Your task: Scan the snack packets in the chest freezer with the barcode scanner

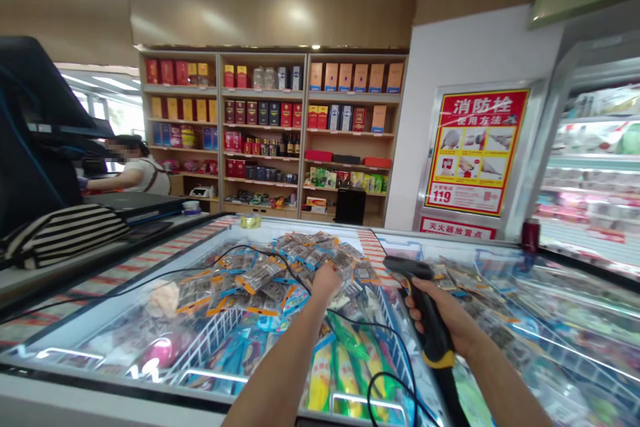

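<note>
My right hand (443, 313) is wrapped round the handle of a black and yellow barcode scanner (435, 330), its head pointing left. My left hand (327, 280) reaches forward over a heap of small clear snack packets (260, 275) with orange and blue edges. Its fingers look closed among the packets on the heap's right side, but their tips are hidden, so what they hold cannot be made out. A black cable (395, 377) loops below the scanner and runs across the heap to the left.
The packets lie on a glass-topped freezer with yellow and green wrapped items (345, 373) in baskets inside. More packets (467, 280) lie on the right. A striped pouch (67, 233) sits on the left counter, a dark red can (531, 235) at right. A person (145, 173) is at the far left.
</note>
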Demonstrator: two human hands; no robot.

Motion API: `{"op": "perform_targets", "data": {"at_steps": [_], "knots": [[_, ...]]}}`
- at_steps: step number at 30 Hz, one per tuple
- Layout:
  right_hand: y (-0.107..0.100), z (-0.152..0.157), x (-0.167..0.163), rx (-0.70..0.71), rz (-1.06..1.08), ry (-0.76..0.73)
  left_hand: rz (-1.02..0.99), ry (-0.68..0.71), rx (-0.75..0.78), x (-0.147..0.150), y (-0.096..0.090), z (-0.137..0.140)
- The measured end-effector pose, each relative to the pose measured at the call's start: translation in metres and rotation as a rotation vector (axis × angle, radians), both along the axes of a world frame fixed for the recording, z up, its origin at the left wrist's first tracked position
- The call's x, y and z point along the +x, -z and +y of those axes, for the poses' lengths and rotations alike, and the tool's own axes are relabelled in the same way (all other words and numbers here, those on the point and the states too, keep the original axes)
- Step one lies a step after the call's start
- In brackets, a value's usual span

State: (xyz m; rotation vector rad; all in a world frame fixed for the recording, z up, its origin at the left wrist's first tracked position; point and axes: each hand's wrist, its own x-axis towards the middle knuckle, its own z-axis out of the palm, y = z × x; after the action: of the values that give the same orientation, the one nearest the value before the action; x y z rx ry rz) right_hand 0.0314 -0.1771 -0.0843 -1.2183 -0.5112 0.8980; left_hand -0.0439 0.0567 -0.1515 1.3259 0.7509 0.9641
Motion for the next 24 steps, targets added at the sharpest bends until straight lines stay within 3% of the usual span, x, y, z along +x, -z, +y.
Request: {"op": "perform_targets", "data": {"at_steps": [3, 6, 8, 16, 24], "knots": [[-0.002, 0.007, -0.014, -0.011, 0.032, -0.036, 0.047, -0.041, -0.131, -0.015, -0.011, 0.003], [-0.002, 0.014, -0.029, 0.015, 0.082, -0.075, -0.253, 0.014, -0.355, -0.027, -0.019, 0.004], [-0.002, 0.017, -0.039, 0.035, 0.122, -0.098, -0.43, 0.043, -0.428, -0.032, -0.02, 0.003], [-0.007, 0.018, -0.07, 0.035, 0.18, -0.141, -0.735, 0.108, -0.481, -0.037, -0.024, -0.004], [-0.011, 0.013, -0.077, 0.014, 0.109, -0.104, -0.771, 0.097, -0.47, -0.036, -0.026, -0.004]]}}
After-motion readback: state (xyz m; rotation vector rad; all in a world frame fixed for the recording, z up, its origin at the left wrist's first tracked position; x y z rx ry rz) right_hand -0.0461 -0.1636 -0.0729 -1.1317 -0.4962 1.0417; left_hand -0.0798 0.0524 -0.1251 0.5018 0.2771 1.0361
